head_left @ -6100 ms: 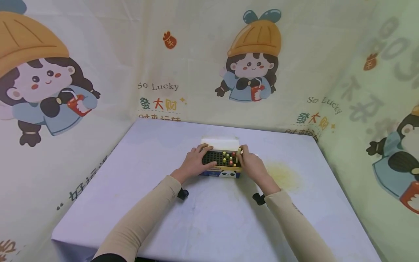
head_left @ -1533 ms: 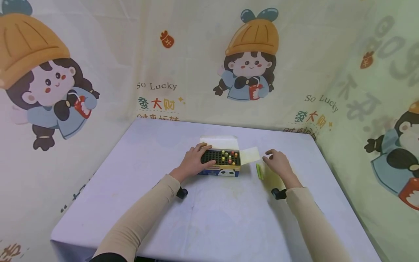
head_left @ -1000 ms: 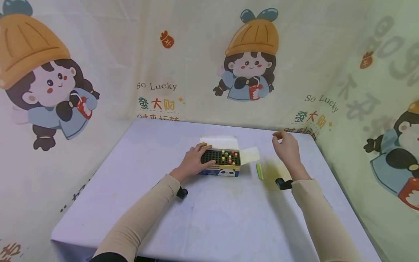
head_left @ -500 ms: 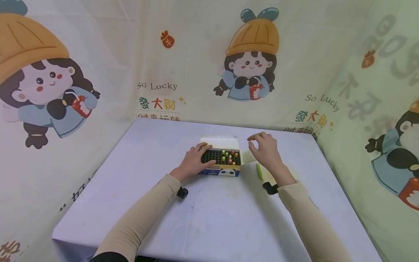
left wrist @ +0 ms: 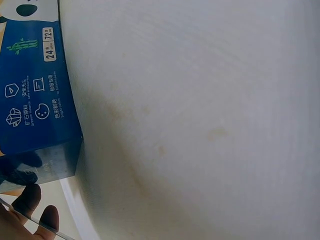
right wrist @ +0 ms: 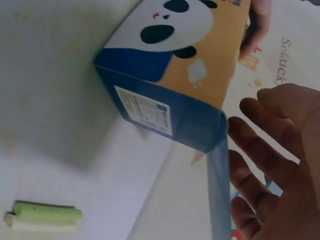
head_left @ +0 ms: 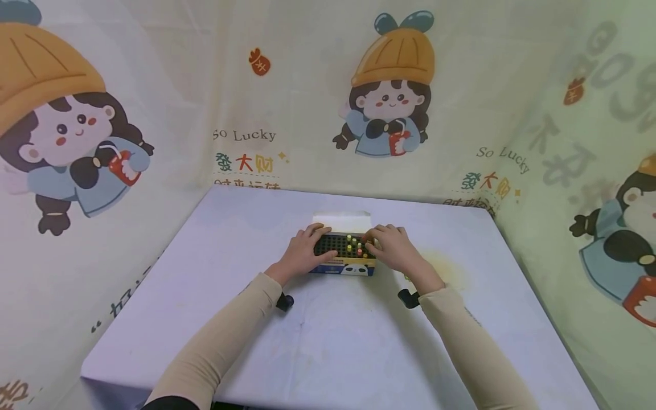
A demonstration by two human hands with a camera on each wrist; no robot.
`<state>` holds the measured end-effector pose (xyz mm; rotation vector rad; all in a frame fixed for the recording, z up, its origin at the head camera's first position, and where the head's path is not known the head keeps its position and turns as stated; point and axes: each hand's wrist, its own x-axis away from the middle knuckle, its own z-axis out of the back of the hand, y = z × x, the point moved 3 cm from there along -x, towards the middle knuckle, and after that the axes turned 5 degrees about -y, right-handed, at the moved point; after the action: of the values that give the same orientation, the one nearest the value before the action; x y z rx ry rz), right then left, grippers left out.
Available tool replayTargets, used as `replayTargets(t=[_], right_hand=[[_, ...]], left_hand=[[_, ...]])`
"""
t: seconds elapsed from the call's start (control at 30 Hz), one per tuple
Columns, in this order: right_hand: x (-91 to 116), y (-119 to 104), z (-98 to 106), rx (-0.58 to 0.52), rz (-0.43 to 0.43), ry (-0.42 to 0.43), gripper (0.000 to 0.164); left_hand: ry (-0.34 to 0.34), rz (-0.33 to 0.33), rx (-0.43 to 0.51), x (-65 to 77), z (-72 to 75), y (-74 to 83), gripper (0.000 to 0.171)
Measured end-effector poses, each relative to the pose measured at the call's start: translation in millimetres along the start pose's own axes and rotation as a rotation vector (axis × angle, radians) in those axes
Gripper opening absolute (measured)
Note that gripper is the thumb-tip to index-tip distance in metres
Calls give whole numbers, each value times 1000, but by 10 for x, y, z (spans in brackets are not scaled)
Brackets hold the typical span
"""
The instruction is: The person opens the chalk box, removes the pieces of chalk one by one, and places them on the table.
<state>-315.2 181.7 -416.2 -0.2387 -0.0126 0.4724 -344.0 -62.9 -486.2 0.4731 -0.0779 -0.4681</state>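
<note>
A blue and yellow chalk box (head_left: 333,269) with a panda print stands open at mid-table. Its black holder (head_left: 328,245) has rows of holes, and several coloured chalks (head_left: 349,248) stand upright in the right half. My left hand (head_left: 299,254) grips the left end, thumb along the front edge and fingers at the back. At the other end, my right hand (head_left: 392,246) has its fingertips over the rightmost chalks, partly hiding them. In the right wrist view its fingers (right wrist: 250,135) are relaxed at the box's top edge, with no chalk visible between them.
Beside the box, a green chalk (right wrist: 47,211) and a pale chalk (right wrist: 42,224) lie together on the white tablecloth (head_left: 333,341). A white box flap (head_left: 342,220) stands raised at the back, and a pale end flap (right wrist: 218,195) sticks out under my right hand.
Earlier my right hand pinched a pale yellow chalk at the box. Later it was off to the right, rose, then came back left over the chalks. My left hand has stayed on the box.
</note>
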Motion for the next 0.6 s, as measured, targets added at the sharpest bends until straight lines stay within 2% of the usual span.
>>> replayTargets(t=[0.13,0.37,0.6], right_hand=[[-13,-27,-76,42,21,-50,16],[-20,-69,-120,33,36,-15,13],[-47,-133,-209,25,2,-43,16]], left_hand=[[-5,-1,-1,2,6,2,82],[4,-4,-2,0,14,2,81],[13,-10,8,8,2,-8,82]])
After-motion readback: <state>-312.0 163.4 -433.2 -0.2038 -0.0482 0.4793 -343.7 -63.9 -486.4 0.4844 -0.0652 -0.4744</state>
